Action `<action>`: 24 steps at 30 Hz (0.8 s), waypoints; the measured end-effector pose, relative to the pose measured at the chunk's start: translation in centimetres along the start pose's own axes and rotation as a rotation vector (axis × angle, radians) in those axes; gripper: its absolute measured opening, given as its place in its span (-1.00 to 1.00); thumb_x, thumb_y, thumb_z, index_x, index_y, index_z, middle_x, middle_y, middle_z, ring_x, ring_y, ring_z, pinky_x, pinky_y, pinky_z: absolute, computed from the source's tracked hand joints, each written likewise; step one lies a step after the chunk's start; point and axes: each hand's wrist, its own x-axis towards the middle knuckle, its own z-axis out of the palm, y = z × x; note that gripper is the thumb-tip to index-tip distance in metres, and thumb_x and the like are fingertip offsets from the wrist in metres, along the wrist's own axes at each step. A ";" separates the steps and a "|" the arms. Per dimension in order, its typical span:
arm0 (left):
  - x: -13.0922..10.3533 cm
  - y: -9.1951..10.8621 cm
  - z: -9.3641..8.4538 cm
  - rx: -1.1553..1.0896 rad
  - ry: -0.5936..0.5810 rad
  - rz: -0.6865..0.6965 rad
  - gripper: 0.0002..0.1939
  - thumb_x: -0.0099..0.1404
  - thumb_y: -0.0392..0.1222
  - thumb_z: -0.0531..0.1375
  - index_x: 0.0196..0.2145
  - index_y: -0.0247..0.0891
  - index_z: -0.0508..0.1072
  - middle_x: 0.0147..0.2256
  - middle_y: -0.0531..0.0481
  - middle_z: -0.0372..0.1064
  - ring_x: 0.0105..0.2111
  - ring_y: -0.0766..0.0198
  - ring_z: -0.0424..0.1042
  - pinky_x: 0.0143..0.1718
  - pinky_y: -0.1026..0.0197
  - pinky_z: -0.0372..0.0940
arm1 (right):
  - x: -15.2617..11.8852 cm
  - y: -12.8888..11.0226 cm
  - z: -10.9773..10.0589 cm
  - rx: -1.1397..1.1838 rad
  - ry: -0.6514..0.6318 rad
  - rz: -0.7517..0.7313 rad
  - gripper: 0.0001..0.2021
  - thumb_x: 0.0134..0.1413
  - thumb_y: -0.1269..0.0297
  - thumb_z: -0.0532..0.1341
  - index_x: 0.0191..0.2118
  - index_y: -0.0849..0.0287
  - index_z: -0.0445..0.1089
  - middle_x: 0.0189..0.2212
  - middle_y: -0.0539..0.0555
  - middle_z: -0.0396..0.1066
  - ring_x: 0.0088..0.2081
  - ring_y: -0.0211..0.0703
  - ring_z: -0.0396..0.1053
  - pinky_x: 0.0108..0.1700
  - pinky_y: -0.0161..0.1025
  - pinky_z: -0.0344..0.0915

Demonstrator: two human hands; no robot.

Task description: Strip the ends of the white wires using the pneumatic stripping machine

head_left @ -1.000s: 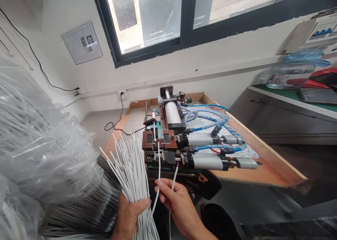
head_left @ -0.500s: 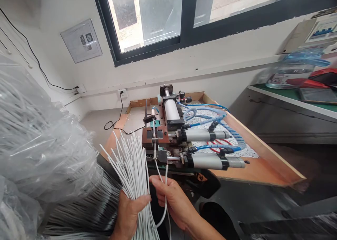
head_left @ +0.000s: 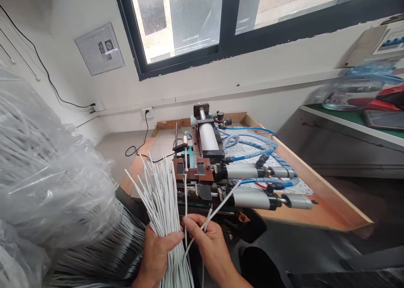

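Observation:
My left hand (head_left: pixel 159 254) is wrapped round a thick bundle of white cables (head_left: pixel 164 199), whose ends fan out upward. Beside it, my right hand (head_left: pixel 205 241) pinches a single white cable (head_left: pixel 186 199) that runs straight up to the clamps of a pneumatic machine (head_left: pixel 192 170). Another white cable (head_left: pixel 225 198) crosses over the right hand and slants up to the right, with a small reddish tip over the machine's cylinders.
A wooden-edged tray (head_left: pixel 334 204) surrounds the machine and its blue air hoses (head_left: pixel 252 153). Plastic-wrapped cable bundles (head_left: pixel 57 178) are piled at the left. A green-topped shelf (head_left: pixel 341 117) with a plastic bottle stands at the right.
The machine's jaws have moved apart and its cylinder rods have shifted right. The loose cable by my right hand now slants up to the right. The view has shifted slightly.

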 end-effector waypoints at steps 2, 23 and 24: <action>0.3 -0.2 -0.3 -0.053 -0.023 -0.009 -0.83 -0.30 -0.40 0.26 -0.61 -0.29 0.47 -0.62 0.06 0.43 -0.54 0.20 0.36 -0.42 0.19 0.25 | 0.3 0.1 0.0 0.062 0.060 0.051 -0.75 -0.17 0.13 0.23 -0.57 0.24 0.40 -0.66 0.01 0.31 -0.58 -0.27 0.16 -0.49 -0.31 0.12; 0.8 -0.4 -0.4 -0.009 -0.125 0.092 -0.79 -0.20 -0.45 0.21 -0.53 -0.25 0.46 -0.53 0.11 0.43 -0.46 0.24 0.34 -0.39 0.24 0.26 | 1.4 -0.9 0.7 0.333 -0.118 0.338 -0.75 -0.32 0.20 0.33 -0.57 0.29 0.36 -0.74 -0.13 0.08 -0.69 -0.45 -0.02 -0.62 -0.41 -0.11; 0.7 -0.3 -0.4 -0.014 -0.124 0.094 -0.81 -0.20 -0.45 0.21 -0.54 -0.25 0.46 -0.53 0.11 0.43 -0.44 0.24 0.35 -0.35 0.25 0.25 | 1.2 -0.9 0.7 0.324 -0.081 0.322 -0.75 -0.31 0.20 0.33 -0.55 0.29 0.37 -0.73 -0.13 0.10 -0.68 -0.46 -0.02 -0.63 -0.42 -0.13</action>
